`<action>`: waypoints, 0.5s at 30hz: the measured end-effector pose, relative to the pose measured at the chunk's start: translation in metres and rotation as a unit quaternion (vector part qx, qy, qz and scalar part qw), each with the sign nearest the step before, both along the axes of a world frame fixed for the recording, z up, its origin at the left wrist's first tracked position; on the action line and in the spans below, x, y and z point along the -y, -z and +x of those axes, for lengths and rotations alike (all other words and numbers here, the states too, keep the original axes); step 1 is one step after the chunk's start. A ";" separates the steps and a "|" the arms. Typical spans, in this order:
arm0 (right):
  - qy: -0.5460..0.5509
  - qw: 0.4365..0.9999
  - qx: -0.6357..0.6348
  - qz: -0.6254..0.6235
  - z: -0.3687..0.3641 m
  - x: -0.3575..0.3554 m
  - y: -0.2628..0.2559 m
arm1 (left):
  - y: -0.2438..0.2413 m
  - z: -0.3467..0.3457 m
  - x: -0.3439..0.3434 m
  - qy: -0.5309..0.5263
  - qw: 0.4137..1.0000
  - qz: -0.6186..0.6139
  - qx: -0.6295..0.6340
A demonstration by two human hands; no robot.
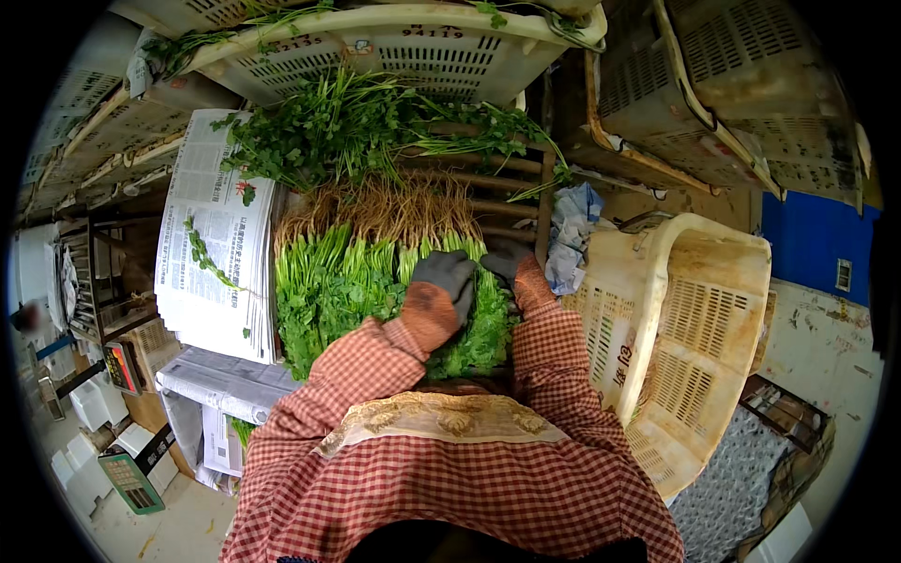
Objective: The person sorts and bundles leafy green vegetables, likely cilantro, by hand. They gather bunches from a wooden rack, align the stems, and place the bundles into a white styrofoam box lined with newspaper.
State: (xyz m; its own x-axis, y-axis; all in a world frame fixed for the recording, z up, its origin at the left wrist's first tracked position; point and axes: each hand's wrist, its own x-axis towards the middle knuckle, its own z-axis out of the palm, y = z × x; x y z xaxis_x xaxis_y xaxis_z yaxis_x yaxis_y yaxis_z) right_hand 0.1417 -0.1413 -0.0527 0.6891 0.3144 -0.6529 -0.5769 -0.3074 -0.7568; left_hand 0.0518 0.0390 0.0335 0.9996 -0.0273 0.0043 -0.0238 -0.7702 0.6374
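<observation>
A row of coriander bunches [338,274] lies before me, with brown roots [401,204] at the far side and green leaves towards me. My left hand [443,281], in a dark and orange-brown work glove, rests on the stems near the row's right end. At the right edge of the row, my right hand [517,271], in a matching glove, touches the outer stems. A narrow strip of coriander shows between the two hands. The fingertips of both are partly hidden among the stems, so their grip is unclear.
A stack of newspaper sheets [211,239] lies to the left. Loose coriander [331,127] is heaped on the slatted rack [507,165] beyond the roots. Plastic crates [436,63] stand behind; another crate [704,324] leans on the right, near crumpled paper [570,232].
</observation>
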 end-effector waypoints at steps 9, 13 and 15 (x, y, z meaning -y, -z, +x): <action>-0.035 0.993 0.004 0.115 -0.004 0.037 0.010 | 0.036 -0.002 0.011 0.063 0.991 0.106 -0.046; -0.135 0.965 0.209 -0.087 -0.003 0.034 0.029 | 0.037 -0.001 0.040 0.125 0.989 0.048 0.055; -0.139 0.972 0.187 -0.006 0.003 0.045 0.058 | 0.045 -0.003 0.048 0.130 0.987 0.036 0.089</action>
State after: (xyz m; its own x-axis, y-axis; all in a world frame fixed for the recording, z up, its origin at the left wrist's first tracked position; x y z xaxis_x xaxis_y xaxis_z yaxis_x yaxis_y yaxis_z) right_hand 0.1450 -0.1858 -0.1103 0.7684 0.5164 -0.3781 -0.1550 -0.4230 -0.8928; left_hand 0.0492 -0.0086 -0.0113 0.9426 -0.2886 0.1681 -0.3327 -0.7669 0.5488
